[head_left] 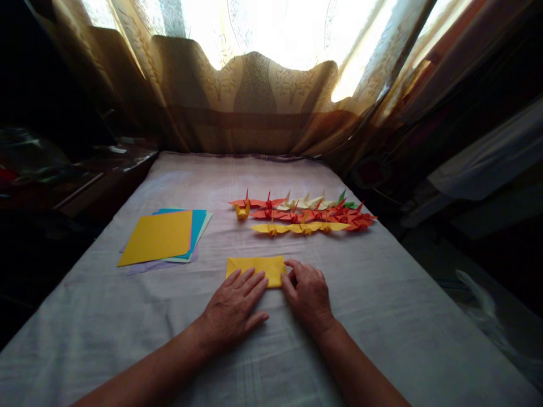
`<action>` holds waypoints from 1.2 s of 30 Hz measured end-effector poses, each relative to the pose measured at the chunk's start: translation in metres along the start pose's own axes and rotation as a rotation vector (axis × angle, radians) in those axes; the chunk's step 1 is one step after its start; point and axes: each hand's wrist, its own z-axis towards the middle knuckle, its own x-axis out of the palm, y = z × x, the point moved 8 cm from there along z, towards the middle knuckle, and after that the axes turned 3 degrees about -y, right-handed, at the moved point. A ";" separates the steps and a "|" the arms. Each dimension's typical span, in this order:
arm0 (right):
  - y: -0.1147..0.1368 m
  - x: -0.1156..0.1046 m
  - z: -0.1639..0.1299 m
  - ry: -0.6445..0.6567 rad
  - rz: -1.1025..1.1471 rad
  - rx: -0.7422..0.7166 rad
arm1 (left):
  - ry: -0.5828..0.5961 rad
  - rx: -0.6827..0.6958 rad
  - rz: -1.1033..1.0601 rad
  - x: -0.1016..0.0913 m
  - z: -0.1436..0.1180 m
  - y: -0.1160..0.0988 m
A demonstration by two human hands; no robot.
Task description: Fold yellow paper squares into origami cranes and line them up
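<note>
A yellow sheet of paper [271, 268], folded into a flat rectangle, lies on the cloth in front of me. My left hand [233, 302] rests flat across its lower left part, fingers stretched out. At the right edge of the paper is my right hand [309, 294], its fingers curled and its thumb and index fingertip at that edge. Beyond the paper stand rows of folded paper cranes: yellow cranes [305, 228] in front, red cranes [292, 216] behind, then cream cranes [307, 202] and a green crane [347, 202].
On the left lies a fanned stack of square paper [159, 237], yellow on top, with blue, pale green and lilac sheets below. A smaller yellow folded piece [242, 211] stands at the cranes' left end. A pale cloth [220, 175] covers the surface; a curtain [254, 96] hangs behind.
</note>
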 end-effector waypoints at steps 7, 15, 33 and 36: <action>0.002 0.000 -0.001 -0.003 -0.012 -0.019 | 0.029 -0.024 -0.020 -0.001 0.000 0.000; 0.003 -0.001 -0.001 -0.021 -0.024 -0.049 | 0.036 -0.027 -0.017 0.000 0.000 -0.001; 0.004 -0.002 -0.002 0.026 0.100 -0.068 | 0.002 -0.012 0.025 0.000 -0.001 -0.001; 0.004 -0.001 -0.002 0.038 0.098 -0.055 | -0.003 -0.016 0.034 0.000 -0.001 -0.001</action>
